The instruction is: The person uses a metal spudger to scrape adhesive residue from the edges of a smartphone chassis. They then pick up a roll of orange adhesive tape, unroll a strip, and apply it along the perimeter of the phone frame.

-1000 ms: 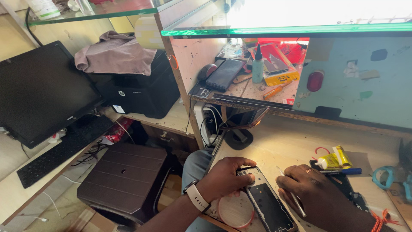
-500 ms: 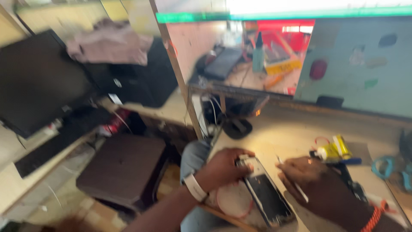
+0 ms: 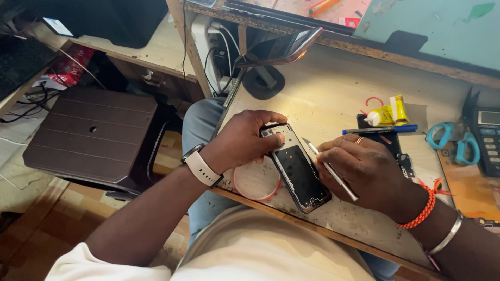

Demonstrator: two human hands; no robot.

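An opened smartphone with its back off lies on the wooden workbench, angled toward the bench's front edge. My left hand, with a white watch on its wrist, grips the phone's upper left edge. My right hand holds thin metal tweezers, whose tip rests near the phone's upper right side. A pink-rimmed round lid lies under my left hand, touching the phone's left side.
A yellow glue tube, a blue pen and blue scissors lie at the right. A grey desk phone stands at the far right. A phone holder stand sits at the back. A dark plastic stool stands on the left.
The camera has tilted down and closer to the bench. Both hands stay on the phone, and the tweezers now point at its upper right edge.
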